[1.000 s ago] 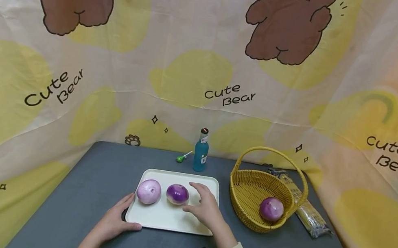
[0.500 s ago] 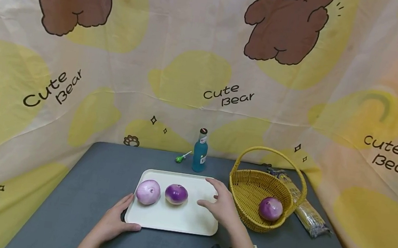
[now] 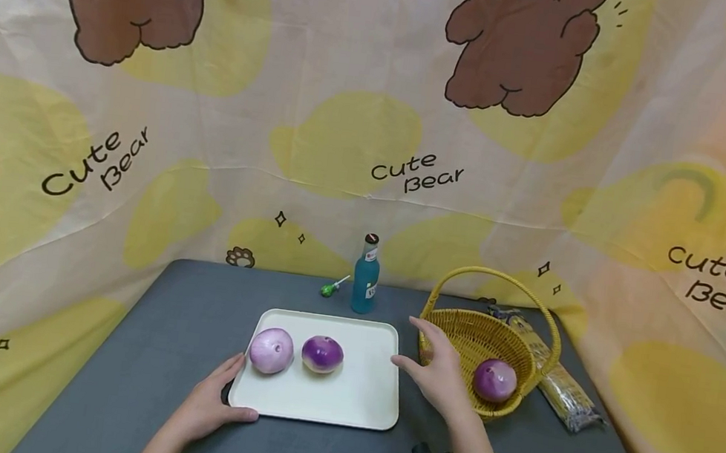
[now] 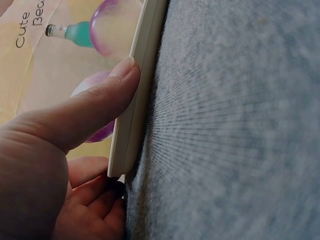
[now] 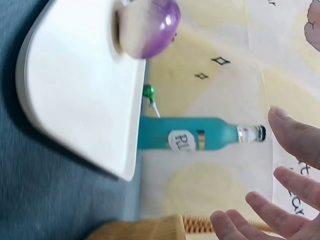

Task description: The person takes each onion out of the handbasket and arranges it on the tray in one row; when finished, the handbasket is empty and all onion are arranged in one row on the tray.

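On the table, a white tray [image 3: 353, 401] holds a pale purple onion [image 3: 271, 350] at its left and a darker purple-and-white onion [image 3: 322, 354] near its middle. My left hand [image 3: 205, 403] grips the tray's near left corner; in the left wrist view the thumb [image 4: 107, 95] presses the rim and the other fingers lie around the corner. Past the tray's right edge, my right hand [image 3: 440, 374] hangs with fingers spread and holds nothing. It overlaps the left side of a yellow wicker basket [image 3: 458, 334], where a third purple onion [image 3: 495, 380] lies.
Behind the tray stand a blue bottle [image 3: 365, 283] and a green lollipop [image 3: 329, 290] with a white stick. A long clear-wrapped packet [image 3: 562, 395] lies right of the basket. A printed cloth [image 3: 332, 141] hangs behind the grey table [image 3: 205, 313].
My right hand has moved right, from beside the darker onion, past the tray's edge to the basket's left side. The left hand, tray and onions have stayed in place.
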Demonstrator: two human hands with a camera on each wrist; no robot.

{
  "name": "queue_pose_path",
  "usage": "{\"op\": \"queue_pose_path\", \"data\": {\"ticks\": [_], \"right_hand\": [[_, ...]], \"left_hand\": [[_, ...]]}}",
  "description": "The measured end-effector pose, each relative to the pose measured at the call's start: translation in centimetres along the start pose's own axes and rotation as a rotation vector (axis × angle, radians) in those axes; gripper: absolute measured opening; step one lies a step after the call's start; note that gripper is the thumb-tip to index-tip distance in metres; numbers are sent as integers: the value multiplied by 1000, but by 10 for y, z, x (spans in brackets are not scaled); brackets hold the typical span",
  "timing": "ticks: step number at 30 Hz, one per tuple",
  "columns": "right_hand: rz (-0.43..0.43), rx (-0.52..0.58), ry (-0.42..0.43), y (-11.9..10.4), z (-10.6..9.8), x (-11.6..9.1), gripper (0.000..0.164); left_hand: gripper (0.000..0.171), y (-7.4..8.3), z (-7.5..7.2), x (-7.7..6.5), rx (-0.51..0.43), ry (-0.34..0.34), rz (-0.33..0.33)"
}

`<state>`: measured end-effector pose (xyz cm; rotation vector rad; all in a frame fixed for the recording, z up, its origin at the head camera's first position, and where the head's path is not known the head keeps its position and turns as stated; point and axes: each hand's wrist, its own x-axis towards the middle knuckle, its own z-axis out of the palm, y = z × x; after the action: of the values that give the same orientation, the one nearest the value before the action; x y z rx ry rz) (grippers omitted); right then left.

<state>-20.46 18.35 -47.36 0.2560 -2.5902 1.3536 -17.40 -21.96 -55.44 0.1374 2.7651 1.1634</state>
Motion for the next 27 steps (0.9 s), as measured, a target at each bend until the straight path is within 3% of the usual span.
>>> {"op": "queue_pose_path", "data": {"ticks": [12,24,27], "right_hand": [[-9,-48,59,17,-30,-7,68],[58,-274,96,43,-62,-12,69],[65,-282,103,47,-68,-13,69]], "left_hand": [[118,0,0,-2,-7,-3,-4],[117,0,0,-2,3,4,0],[118,-1,0,-1,-6,9,6]]}}
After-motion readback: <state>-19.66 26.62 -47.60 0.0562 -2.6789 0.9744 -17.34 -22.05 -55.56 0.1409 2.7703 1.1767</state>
